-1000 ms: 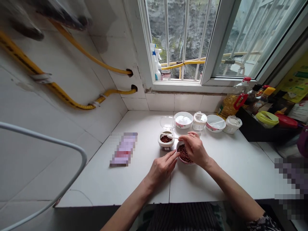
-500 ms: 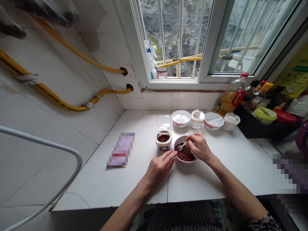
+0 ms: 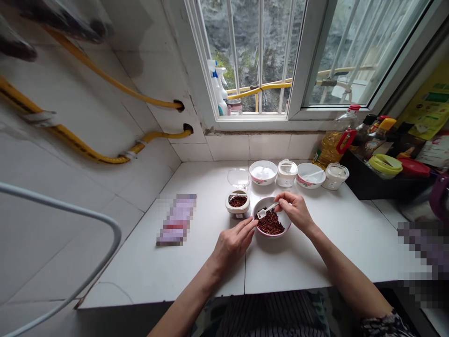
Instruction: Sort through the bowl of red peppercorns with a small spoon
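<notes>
My right hand [image 3: 296,211] pinches the handle of a small white spoon [image 3: 262,214], its scoop end over the left part of a bowl [image 3: 287,220]. Reddish-brown dried grains like peppercorns [image 3: 271,223] cover the bowl's bottom. My left hand [image 3: 232,244] lies against the bowl's left side, fingers together and fingertips at the rim, holding it. Just left of the bowl is a seasoning jar [image 3: 238,211] with similar grains inside; its clear lid [image 3: 238,177] is raised.
Behind stand a bowl of white powder [image 3: 263,174], a lidded jar [image 3: 287,173], a bowl with a white spoon [image 3: 311,177] and another jar [image 3: 336,177]. An oil bottle [image 3: 331,145] and a black rack [image 3: 365,180] are at the right. A blurred purple packet [image 3: 177,220] lies left.
My right hand has shifted slightly right and up, and the spoon's scoop now shows more fully above the grains. My left hand stays at the bowl's rim.
</notes>
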`<state>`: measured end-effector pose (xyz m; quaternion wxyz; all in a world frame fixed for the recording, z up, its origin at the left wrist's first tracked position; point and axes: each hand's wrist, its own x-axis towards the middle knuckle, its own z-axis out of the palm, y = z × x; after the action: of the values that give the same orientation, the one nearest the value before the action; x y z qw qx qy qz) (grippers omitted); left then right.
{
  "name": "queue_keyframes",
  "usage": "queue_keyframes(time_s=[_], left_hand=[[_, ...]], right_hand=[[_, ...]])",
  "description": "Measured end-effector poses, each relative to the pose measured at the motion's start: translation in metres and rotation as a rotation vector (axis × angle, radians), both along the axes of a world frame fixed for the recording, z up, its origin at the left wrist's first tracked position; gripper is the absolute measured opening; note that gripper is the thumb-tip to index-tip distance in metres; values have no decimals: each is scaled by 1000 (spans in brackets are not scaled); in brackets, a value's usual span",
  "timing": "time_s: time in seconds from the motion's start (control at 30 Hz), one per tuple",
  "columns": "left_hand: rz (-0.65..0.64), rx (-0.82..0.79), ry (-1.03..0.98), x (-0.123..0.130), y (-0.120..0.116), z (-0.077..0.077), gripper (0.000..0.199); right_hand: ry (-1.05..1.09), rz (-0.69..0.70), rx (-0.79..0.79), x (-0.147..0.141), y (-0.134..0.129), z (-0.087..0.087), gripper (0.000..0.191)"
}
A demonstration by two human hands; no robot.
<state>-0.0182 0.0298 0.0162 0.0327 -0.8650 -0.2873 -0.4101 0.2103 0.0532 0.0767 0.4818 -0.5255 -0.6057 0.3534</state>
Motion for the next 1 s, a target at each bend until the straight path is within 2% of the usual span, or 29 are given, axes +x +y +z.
queue_keyframes(time_s=[0.23,0.57,0.73,0.93,1.0], left_hand=[[-2,7,2,-1,0,0,30],[7,-4,6,-1,1,-3,30],[10,-9,13,-1,1,-5,29],[7,10,11,-1,1,-5,30],[4,5,10,-1,1,-4,31]], right_hand=[[-42,0,7,-1,0,-2,14],[93,-14,1,-1,5,3,15],[48,11,201,-20,3,10,16],[-386,96,646,-38,3,3,21],[-450,102,725,-38,3,3,23]])
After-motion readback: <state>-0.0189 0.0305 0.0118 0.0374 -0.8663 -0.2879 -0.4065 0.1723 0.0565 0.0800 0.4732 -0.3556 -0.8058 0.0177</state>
